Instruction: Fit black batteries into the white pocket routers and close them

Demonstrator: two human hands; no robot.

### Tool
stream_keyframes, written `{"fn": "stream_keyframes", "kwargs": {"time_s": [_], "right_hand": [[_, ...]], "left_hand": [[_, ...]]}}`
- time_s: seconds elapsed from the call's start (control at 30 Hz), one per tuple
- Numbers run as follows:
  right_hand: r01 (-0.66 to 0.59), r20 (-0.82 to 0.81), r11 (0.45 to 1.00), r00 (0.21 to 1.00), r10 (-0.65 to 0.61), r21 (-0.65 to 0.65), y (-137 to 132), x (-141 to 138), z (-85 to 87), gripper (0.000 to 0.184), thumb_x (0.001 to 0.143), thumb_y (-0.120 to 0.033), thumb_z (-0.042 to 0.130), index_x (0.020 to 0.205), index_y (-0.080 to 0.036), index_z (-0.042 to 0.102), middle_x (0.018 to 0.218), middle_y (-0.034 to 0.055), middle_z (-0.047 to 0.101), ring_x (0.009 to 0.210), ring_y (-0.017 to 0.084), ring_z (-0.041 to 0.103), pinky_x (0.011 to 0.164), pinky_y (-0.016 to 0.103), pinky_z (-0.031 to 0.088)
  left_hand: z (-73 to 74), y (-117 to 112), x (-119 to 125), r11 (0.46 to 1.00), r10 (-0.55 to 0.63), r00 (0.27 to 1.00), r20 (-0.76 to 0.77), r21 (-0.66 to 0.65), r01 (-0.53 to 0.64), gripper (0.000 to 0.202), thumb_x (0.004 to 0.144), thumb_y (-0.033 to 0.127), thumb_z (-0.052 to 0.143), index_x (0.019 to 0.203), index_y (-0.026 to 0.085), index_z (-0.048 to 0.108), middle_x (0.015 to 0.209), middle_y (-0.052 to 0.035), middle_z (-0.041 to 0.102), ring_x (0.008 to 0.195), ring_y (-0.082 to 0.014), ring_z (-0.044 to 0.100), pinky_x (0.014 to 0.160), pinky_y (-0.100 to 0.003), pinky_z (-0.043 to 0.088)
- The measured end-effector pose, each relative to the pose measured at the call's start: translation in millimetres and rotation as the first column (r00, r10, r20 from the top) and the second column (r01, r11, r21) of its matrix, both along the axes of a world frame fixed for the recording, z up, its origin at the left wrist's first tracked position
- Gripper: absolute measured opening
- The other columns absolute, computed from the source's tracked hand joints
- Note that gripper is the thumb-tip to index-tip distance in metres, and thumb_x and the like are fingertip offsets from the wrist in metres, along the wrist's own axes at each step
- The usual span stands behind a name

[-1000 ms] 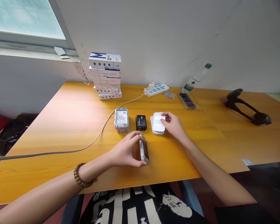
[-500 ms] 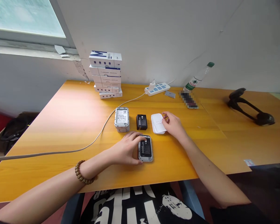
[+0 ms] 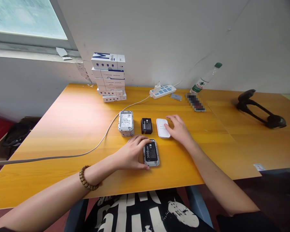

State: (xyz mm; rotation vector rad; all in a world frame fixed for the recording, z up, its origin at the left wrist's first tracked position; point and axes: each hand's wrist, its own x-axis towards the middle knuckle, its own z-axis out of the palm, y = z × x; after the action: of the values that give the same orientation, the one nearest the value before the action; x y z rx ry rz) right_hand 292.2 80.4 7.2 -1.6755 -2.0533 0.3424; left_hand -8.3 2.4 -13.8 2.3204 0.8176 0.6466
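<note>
My left hand (image 3: 130,156) grips the left edge of a small device (image 3: 151,153) that lies flat on the wooden table (image 3: 70,129), its black 3000mAh battery facing up. My right hand (image 3: 178,128) rests with curled fingers on a small pile of white covers (image 3: 162,127). Between the two sits a loose black battery (image 3: 146,125). A stack of several grey-edged devices (image 3: 126,123) stands just left of that battery.
A pile of white boxes (image 3: 109,77) stands near the wall. A white power strip (image 3: 162,91) with a cable (image 3: 62,157) runs across the table. A bottle (image 3: 204,79), a blurred dark item (image 3: 194,102) and a black stand (image 3: 259,109) sit to the right.
My left hand turned the device from standing on edge to lying flat, battery side up. My right hand lowered the white cover back onto the pile and now rests on it.
</note>
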Motion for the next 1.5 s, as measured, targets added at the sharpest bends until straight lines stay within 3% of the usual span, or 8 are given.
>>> {"fn": "stream_keyframes", "kwargs": {"time_s": [0.1,0.33,1.07,1.17,1.27,1.37,1.5], "right_hand": [[-0.127,0.02,0.991,0.992,0.128,-0.052,8.0,-0.3,-3.6,0.049,0.096,-0.041,0.064,0.143,-0.025,0.066,0.148,0.0157,0.06,0.145,0.038,0.054,0.125,0.056,0.041],[-0.201,-0.004,0.968,0.979,0.203,-0.148,12.6,3.3,-5.1,0.048,0.1,-0.037,0.058,0.146,-0.024,0.066,0.149,0.0154,0.062,0.145,0.035,0.056,0.126,0.054,0.041],[-0.158,-0.029,0.98,0.987,0.155,-0.121,15.3,0.6,-10.2,0.052,0.094,-0.044,0.066,0.14,-0.021,0.066,0.143,0.0169,0.067,0.141,0.038,0.057,0.124,0.059,0.041],[-0.146,-0.067,0.983,0.988,0.14,-0.108,14.6,-1.1,-5.8,0.05,0.092,-0.042,0.067,0.137,-0.02,0.066,0.144,0.0183,0.066,0.141,0.038,0.058,0.123,0.058,0.041],[-0.129,-0.148,0.992,0.981,0.128,0.003,4.7,-9.2,6.3,0.036,0.094,-0.038,0.065,0.126,-0.021,0.069,0.135,0.0168,0.069,0.132,0.036,0.063,0.118,0.054,0.046],[-0.24,-0.167,0.966,0.953,0.253,0.095,-18.0,-25.8,21.3,0.012,0.1,-0.032,0.06,0.101,-0.024,0.069,0.109,0.01,0.072,0.109,0.029,0.07,0.104,0.047,0.054],[-0.502,-0.04,0.863,0.865,0.501,-0.047,-51.5,-50.8,29.9,0.012,0.103,-0.023,0.057,0.094,-0.023,0.065,0.101,0.0088,0.067,0.102,0.027,0.066,0.094,0.044,0.057]], "left_hand": [[1.2,0.2,0.4,1.0,0.003,1.0,0.009,0.004,-0.003,0.098,0.07,0.052,0.096,0.152,0.025,0.05,0.145,-0.0189,0.061,0.137,-0.0443,0.058,0.113,-0.067,0.051],[3.1,0.6,-0.6,1.0,-0.011,1.0,-0.001,-0.007,0.011,0.097,0.071,0.05,0.096,0.152,0.024,0.049,0.148,-0.0197,0.06,0.139,-0.044,0.057,0.115,-0.067,0.05],[0.1,2.9,-1.0,1.0,0.01,1.0,0.013,-0.021,-0.009,0.102,0.067,0.052,0.099,0.15,0.022,0.05,0.146,-0.0201,0.063,0.139,-0.0447,0.058,0.115,-0.067,0.051],[1.0,2.5,-1.2,1.0,0.016,1.0,0.005,-0.026,-0.015,0.102,0.066,0.051,0.1,0.15,0.022,0.049,0.146,-0.0201,0.062,0.139,-0.0453,0.057,0.115,-0.068,0.051],[0.6,1.9,-1.3,0.998,0.038,0.999,0.021,-0.046,-0.037,0.104,0.064,0.05,0.101,0.15,0.022,0.049,0.143,-0.02,0.063,0.135,-0.0451,0.06,0.111,-0.068,0.054],[-2.4,1.9,-0.6,0.996,0.061,0.996,0.069,-0.073,-0.056,0.11,0.061,0.048,0.102,0.153,0.023,0.046,0.143,-0.0196,0.063,0.133,-0.0448,0.063,0.108,-0.068,0.056],[-7.0,2.8,1.2,0.99,0.088,0.993,0.079,-0.121,-0.078,0.123,0.054,0.051,0.105,0.156,0.024,0.041,0.15,-0.0204,0.059,0.138,-0.0477,0.059,0.113,-0.07,0.054]]}}
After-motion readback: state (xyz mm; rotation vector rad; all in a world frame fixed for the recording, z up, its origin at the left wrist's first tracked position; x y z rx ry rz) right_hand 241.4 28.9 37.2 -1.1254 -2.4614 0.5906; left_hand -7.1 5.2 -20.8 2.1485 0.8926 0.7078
